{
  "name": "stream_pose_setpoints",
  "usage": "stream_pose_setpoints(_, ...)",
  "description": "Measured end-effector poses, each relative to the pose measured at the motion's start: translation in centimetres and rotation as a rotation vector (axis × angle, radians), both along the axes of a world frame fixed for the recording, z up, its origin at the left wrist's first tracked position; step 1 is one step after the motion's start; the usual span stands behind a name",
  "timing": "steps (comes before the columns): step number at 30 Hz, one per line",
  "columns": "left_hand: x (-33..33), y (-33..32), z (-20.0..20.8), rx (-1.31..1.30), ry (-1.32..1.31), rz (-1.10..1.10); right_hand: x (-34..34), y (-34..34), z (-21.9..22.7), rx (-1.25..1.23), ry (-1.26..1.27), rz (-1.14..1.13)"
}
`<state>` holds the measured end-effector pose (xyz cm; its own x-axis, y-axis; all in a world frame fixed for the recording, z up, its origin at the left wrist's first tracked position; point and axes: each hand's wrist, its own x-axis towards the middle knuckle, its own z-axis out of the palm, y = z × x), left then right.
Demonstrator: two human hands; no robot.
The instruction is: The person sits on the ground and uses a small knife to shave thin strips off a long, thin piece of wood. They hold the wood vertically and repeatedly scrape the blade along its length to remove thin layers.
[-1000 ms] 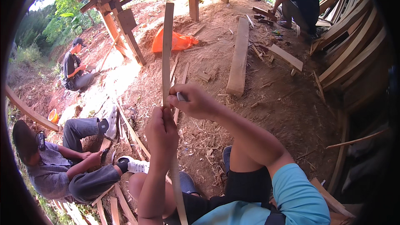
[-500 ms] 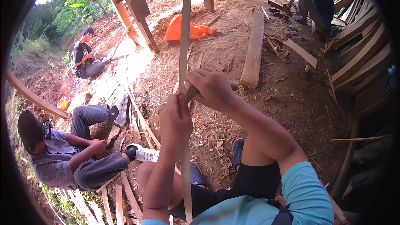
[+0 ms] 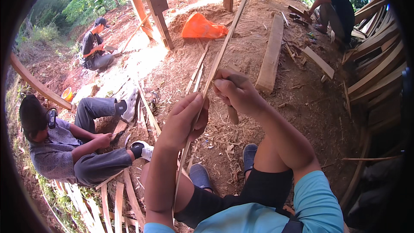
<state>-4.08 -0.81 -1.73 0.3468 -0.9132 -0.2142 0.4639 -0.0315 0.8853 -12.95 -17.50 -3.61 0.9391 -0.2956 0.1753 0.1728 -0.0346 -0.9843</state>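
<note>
A long, thin wooden strip (image 3: 227,39) slants from between my knees up and away to the far right, its narrow edge turned toward me. My left hand (image 3: 186,115) is closed round it about midway, thumb on top. Just beyond, my right hand (image 3: 236,88) makes a fist beside the strip, gripping a tool with a rounded brown wooden handle (image 3: 233,115) that pokes out below the fist. The tool's working end is hidden by my fingers and the strip.
A person (image 3: 64,146) sits close on my left, working a wood piece; another person (image 3: 97,45) sits farther off, and a third (image 3: 334,15) crouches far right. A thick plank (image 3: 269,56), an orange bag (image 3: 200,26) and stacked boards (image 3: 375,77) lie around.
The strip has swung from near upright to a slant, its far end going right. My right hand has turned and shifted right, so the handle points down instead of sideways.
</note>
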Motion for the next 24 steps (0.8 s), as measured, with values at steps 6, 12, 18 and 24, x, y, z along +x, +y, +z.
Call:
stream_pose_setpoints(6, 0.2, -0.6, -0.7, 0.096, -0.230, 0.171, -0.4, -1.5, -1.0, 0.014, 0.315, 0.113)
stream_pose_setpoints(12, 0.6, -0.5, -1.0, 0.091, -0.231, 0.187, -1.5, -1.8, -0.5, 0.208, 0.246, 0.387)
stream_pose_setpoints(18, 1.1, -0.2, -0.5, -0.057, 0.087, 0.062, -1.4, -2.5, -0.6, 0.203, 0.175, 0.316)
stream_pose_setpoints(24, 1.4, -0.2, -0.7, -0.109, 0.223, -0.042, -1.1, -3.6, -0.3, 0.063, 0.187, 0.261)
